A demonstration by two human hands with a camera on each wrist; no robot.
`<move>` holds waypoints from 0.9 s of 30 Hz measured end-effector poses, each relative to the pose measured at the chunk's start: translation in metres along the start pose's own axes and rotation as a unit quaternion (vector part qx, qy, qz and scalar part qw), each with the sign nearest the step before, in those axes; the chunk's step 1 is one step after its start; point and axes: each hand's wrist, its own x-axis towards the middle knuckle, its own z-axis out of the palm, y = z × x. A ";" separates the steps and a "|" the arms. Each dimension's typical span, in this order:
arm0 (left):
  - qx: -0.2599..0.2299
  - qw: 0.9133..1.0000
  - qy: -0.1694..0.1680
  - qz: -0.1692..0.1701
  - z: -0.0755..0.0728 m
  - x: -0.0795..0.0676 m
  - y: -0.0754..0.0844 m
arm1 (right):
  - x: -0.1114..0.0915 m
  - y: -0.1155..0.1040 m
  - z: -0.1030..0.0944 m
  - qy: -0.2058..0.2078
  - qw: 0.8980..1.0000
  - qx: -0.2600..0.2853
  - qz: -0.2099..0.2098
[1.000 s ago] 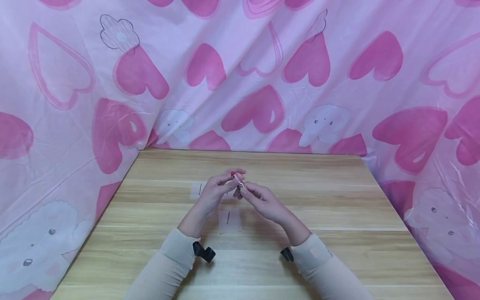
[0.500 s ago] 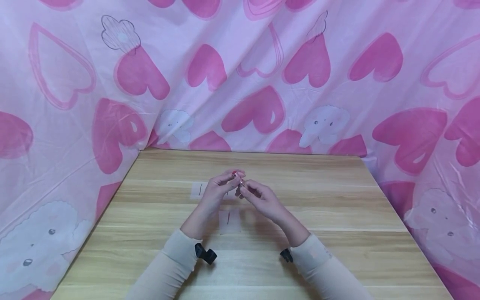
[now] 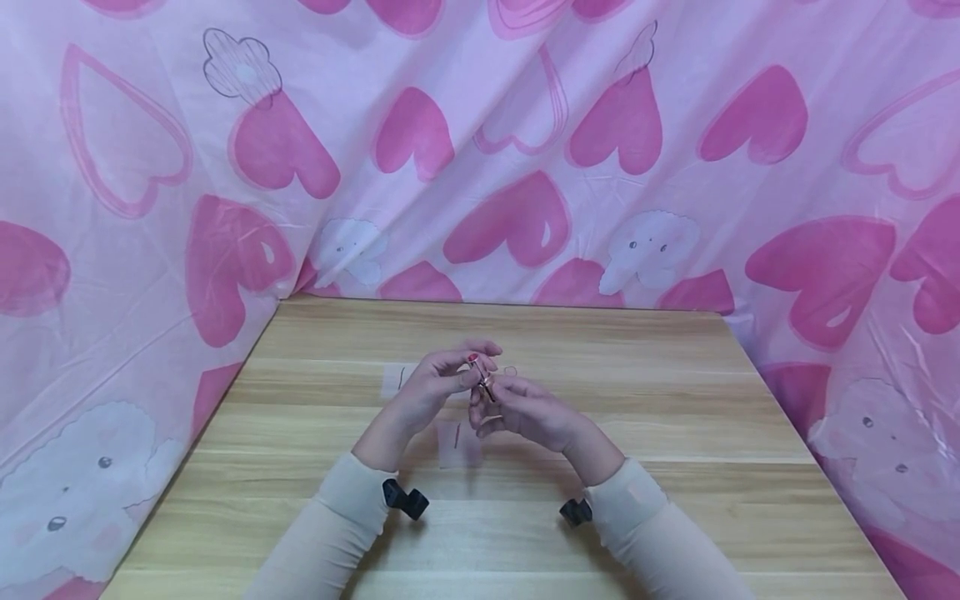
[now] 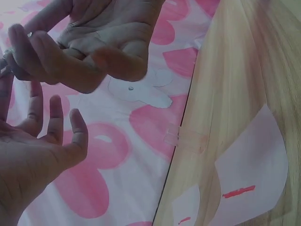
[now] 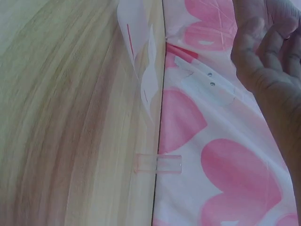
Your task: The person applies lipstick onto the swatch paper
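A lipstick (image 3: pixel 483 379) with a red tip and a shiny slim tube is held between both hands above the table, tilted with its red end up and to the left. My left hand (image 3: pixel 437 377) pinches it near the red end with thumb and fingers. From the right, my right hand (image 3: pixel 542 414) pinches its lower part, the other fingers curled beneath. Beyond the hands stands a small clear cap (image 3: pixel 511 371), also seen in the left wrist view as a see-through tube (image 4: pixel 181 136). Fingers hide much of the lipstick.
Pale paper pieces with red strokes lie on the wooden table (image 3: pixel 675 400): a near sheet (image 3: pixel 450 457) below the hands, and a farther sheet (image 3: pixel 392 382) partly behind the left hand. A pink heart-patterned curtain (image 3: pixel 510 217) borders the back and sides.
Both hands keep hold of the lipstick, which has shifted slightly right and down. My right hand has lowered and its fingers now hang lower over the near paper. The clear cap has come into sight.
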 end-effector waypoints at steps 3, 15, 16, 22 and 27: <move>0.013 1.000 0.012 0.000 -0.001 0.000 0.000 | 0.000 -0.001 -0.001 0.033 0.998 -0.052 -0.004; 0.063 0.993 0.102 -0.021 0.003 0.006 -0.002 | 0.003 0.001 0.000 0.176 0.960 -0.218 -0.005; 0.072 0.991 0.110 -0.021 0.003 0.007 -0.002 | 0.003 0.001 0.001 0.187 0.955 -0.231 -0.008; 0.098 0.984 0.147 -0.022 0.005 0.011 -0.005 | 0.006 0.005 0.004 0.245 0.920 -0.303 -0.027; 0.113 0.980 0.159 -0.030 0.005 0.013 -0.007 | 0.006 0.006 0.005 0.272 0.901 -0.337 -0.033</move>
